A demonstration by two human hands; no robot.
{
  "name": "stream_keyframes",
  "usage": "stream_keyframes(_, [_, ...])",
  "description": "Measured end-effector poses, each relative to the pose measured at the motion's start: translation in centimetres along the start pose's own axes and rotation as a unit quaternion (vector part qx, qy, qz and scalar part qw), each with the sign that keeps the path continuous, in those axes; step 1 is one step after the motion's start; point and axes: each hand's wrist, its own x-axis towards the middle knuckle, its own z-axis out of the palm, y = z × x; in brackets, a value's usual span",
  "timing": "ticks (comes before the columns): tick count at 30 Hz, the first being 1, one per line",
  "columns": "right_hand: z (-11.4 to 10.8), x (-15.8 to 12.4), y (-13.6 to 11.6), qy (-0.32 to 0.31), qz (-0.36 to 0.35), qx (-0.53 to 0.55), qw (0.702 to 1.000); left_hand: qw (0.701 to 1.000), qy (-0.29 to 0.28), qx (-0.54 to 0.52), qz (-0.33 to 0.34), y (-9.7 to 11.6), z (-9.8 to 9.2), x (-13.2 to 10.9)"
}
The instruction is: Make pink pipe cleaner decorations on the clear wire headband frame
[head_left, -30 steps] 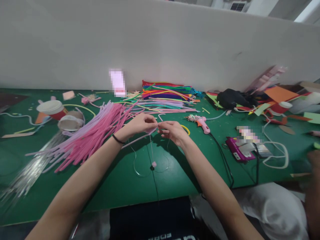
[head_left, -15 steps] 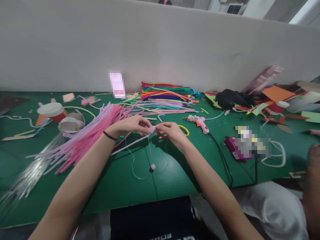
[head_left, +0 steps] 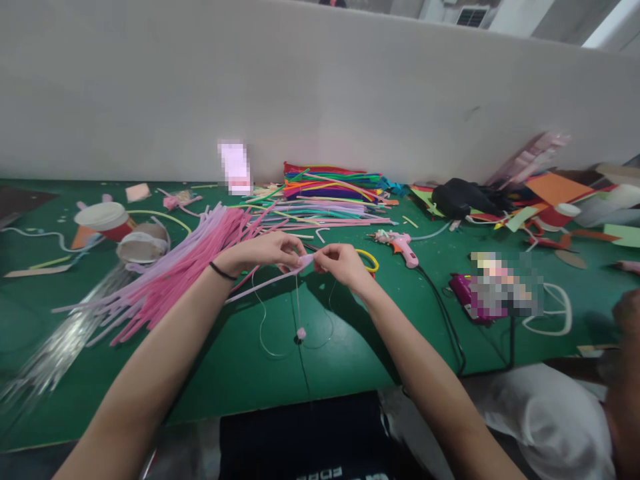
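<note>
A lilac pipe cleaner [head_left: 263, 287] runs out toward the lower left from my fingers, with a wound or folded lilac part at its end. My left hand [head_left: 273, 253] pinches it from the left. From the right, my right hand [head_left: 340, 263] has thumb and fingertips closed on the tip of the lilac part. A thin clear thread [head_left: 263, 327] hangs in loops below both hands. On a straight strand beneath my fingers dangles a small pale pink ball [head_left: 301, 334]. The exact winding between my fingertips is too small to make out.
Pink and lilac pipe cleaners [head_left: 185, 280] lie left, beside silver strips [head_left: 85, 327] and a paper cup [head_left: 107, 220]. Coloured pipe cleaners [head_left: 333, 187] lie behind. On the right are a pink glue gun [head_left: 400, 247], its cord, and a purple pouch [head_left: 470, 298]. Another person's arm [head_left: 625, 380] shows far right.
The hanging ball has swung slightly left. My right fingers have closed in more tightly at the tip of the lilac piece; both hands stay in nearly the same place.
</note>
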Motion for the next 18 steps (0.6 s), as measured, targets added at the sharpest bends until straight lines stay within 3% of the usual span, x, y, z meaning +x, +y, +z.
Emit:
stream_keyframes(9, [0.3,-0.3,-0.51,0.008,0.039,0.063,0.997,1.0,0.006,-0.012,0.006,-0.05,0.34,0.13])
stream_keyframes(18, [0.6,-0.19,0.17,0.004,-0.05,-0.095,0.994,0.999,0.022,0.0,0.031,-0.56,0.89,0.69])
